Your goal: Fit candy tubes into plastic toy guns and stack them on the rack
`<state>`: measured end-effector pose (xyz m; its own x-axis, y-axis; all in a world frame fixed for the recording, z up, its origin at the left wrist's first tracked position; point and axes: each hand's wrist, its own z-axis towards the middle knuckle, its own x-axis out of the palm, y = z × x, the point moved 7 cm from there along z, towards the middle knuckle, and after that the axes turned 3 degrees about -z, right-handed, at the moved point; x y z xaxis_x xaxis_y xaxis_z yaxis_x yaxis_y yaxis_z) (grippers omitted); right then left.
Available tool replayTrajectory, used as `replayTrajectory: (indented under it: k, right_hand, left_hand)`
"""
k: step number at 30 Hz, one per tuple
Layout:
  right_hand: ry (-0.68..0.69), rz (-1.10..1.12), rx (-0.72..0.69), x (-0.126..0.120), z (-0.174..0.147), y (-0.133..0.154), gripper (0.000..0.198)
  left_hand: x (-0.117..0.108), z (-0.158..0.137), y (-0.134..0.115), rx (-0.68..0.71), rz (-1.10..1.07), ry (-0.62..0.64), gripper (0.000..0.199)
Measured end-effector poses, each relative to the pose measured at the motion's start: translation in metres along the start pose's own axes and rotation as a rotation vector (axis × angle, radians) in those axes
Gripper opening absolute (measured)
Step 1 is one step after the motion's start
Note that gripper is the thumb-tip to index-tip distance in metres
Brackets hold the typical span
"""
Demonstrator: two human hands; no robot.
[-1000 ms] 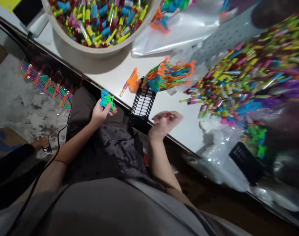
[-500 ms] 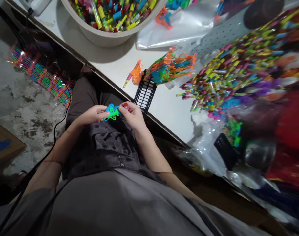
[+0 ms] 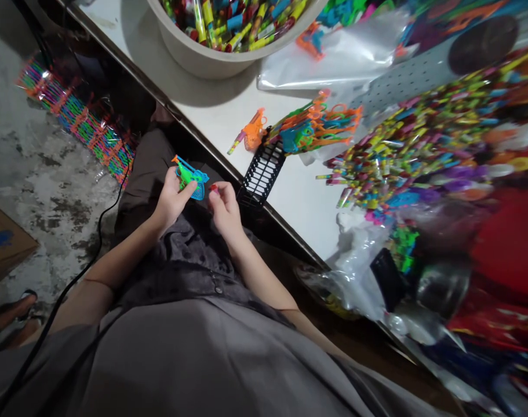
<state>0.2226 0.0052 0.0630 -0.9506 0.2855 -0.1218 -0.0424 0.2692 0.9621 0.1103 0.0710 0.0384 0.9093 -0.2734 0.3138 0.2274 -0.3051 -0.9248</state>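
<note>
Above my lap, my left hand [image 3: 175, 194] is closed around a small plastic toy gun [image 3: 192, 179] in blue and green, with an orange tip at its upper left. Just to the right, apart from the toy, my right hand [image 3: 224, 207] pinches a small red piece [image 3: 214, 187]; most of it is hidden by the fingers. An orange toy gun [image 3: 254, 128] with a candy-filled tube lies on the table. Beside it, a stack of orange, blue and green toy guns [image 3: 318, 128] rests at the end of a black plastic rack [image 3: 264, 174].
A round tub [image 3: 194, 55] of colourful filled tubes stands on the white table [image 3: 290, 214]. A heap of similar tubes [image 3: 403, 133] spreads at right, with clear plastic bags [image 3: 328, 63] around. A wrapped bundle [image 3: 79, 116] and a cardboard box [image 3: 7, 243] are on the floor.
My hands have moved apart. The left hand has turned the toy gun, so its orange tip points up and left. The right hand has drawn back with the red piece. The view has shifted slightly.
</note>
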Motion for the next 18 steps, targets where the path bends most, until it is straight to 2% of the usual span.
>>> replayTrajectory:
  k: [3,7,12,18]
  right_hand:
    - [-0.042,-0.048,-0.042,-0.009,0.001,0.005,0.039]
    - [0.005,-0.122,-0.034,-0.007,0.002,0.004,0.037]
    - [0.022,-0.062,-0.014,-0.005,0.003,0.000,0.040]
    - [0.216,0.023,0.122,-0.002,0.004,-0.009,0.051]
  left_hand:
    - [-0.002,0.000,-0.003,0.005,0.003,0.038,0.054]
    - [-0.003,-0.002,-0.005,-0.002,0.037,0.055,0.052]
    - [-0.002,-0.003,-0.006,0.002,0.048,0.085,0.050]
    - [0.000,-0.003,-0.003,-0.032,0.061,0.129,0.050]
